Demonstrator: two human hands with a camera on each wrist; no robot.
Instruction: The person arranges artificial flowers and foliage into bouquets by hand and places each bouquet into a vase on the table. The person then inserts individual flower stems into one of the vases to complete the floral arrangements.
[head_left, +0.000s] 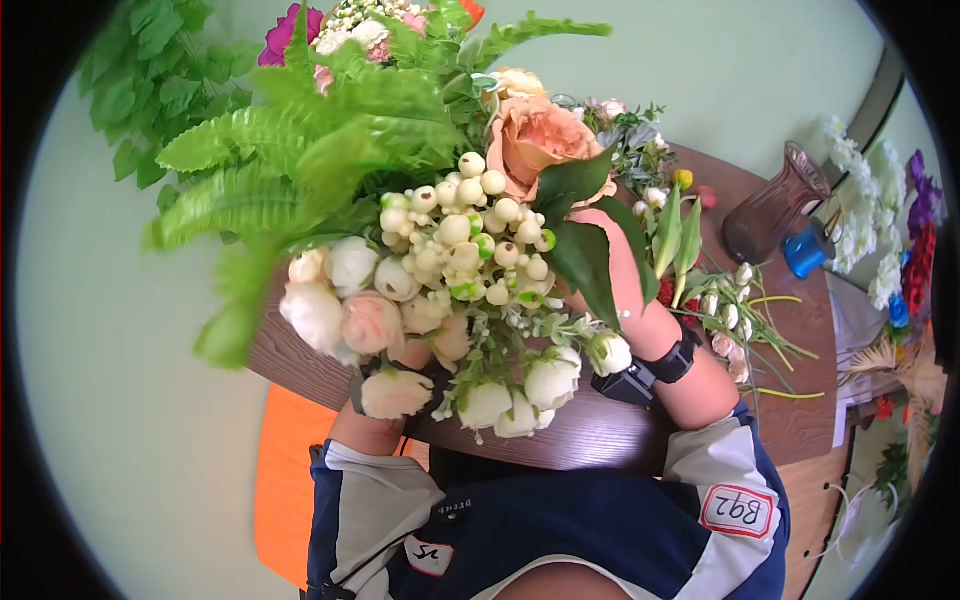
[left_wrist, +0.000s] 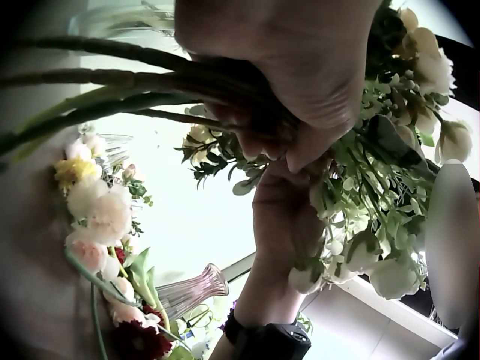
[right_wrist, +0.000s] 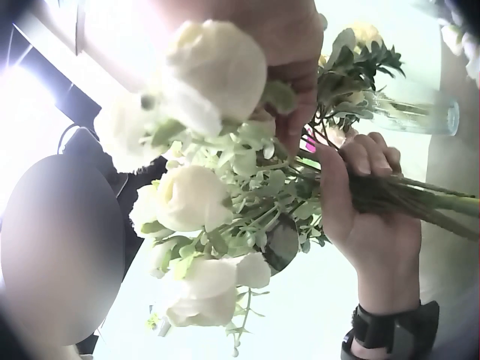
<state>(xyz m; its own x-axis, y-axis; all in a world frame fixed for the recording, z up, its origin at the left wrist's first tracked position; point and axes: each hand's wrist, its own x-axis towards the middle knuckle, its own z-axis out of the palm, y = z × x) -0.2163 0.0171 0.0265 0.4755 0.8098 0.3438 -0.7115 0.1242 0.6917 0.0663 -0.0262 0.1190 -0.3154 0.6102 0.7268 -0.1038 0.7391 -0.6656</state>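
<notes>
Over the brown table (head_left: 600,435) we hold up the big bouquet (head_left: 465,240) — ferns, a peach rose, berries and pale blooms — with its cut stems (right_wrist: 420,196) below the heads. To our right lie loose flowers (head_left: 735,320), and near them sits the glass vase (head_left: 765,215). Our left hand (left_wrist: 300,67) curls round the stems — our right hand (right_wrist: 281,56) pinches in just under the blooms. Smallest, a blue spool (head_left: 806,250) rests just beside the vase.

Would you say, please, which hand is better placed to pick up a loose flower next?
Probably the right hand: the loose flowers lie on that side, while the left hand grips the stems.
</notes>
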